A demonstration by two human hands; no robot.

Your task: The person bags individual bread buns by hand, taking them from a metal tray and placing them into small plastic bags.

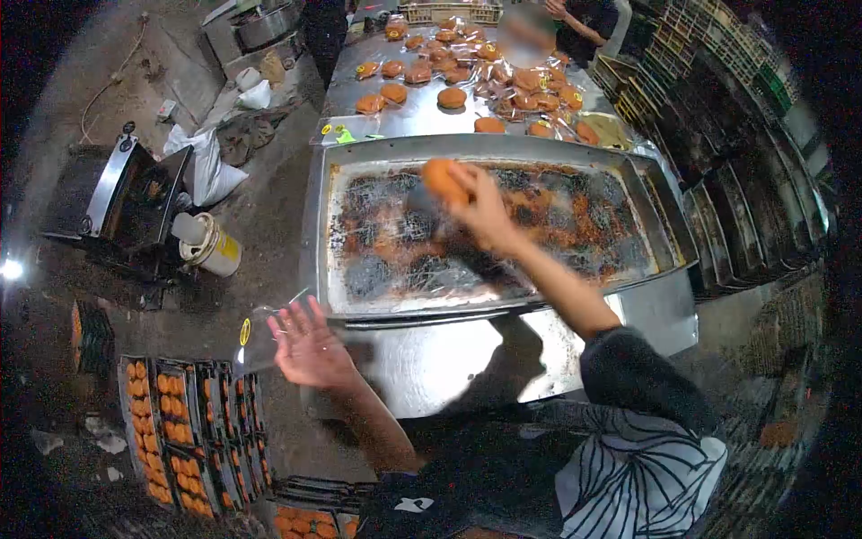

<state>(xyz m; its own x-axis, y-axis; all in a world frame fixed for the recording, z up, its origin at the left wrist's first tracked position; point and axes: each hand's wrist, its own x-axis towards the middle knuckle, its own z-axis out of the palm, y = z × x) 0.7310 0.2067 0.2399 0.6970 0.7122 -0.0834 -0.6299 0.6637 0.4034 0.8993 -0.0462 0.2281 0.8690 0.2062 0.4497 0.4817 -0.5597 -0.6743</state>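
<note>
My right hand [482,208] grips a round orange-brown bun [444,182] above the large metal tray [404,310], whose floor is scorched and crusted. Lower left, past the tray's near edge, my left hand [314,349] has its palm up and fingers spread. A clear plastic bag [260,346] with a yellow label hangs at those fingers, held off any surface. Exactly how the fingers grip the bag is hard to make out. Several buns, many in clear wrappers, lie on the metal table [413,112] beyond the tray; one bare bun [452,98] sits near its middle.
Racks of buns [166,422] stand on the floor at lower left. A white bucket [215,249] and a dark machine [112,198] are farther up that side. Stacked dark trays [736,216] line the right. Another person's arm [579,27] shows at the table's far end.
</note>
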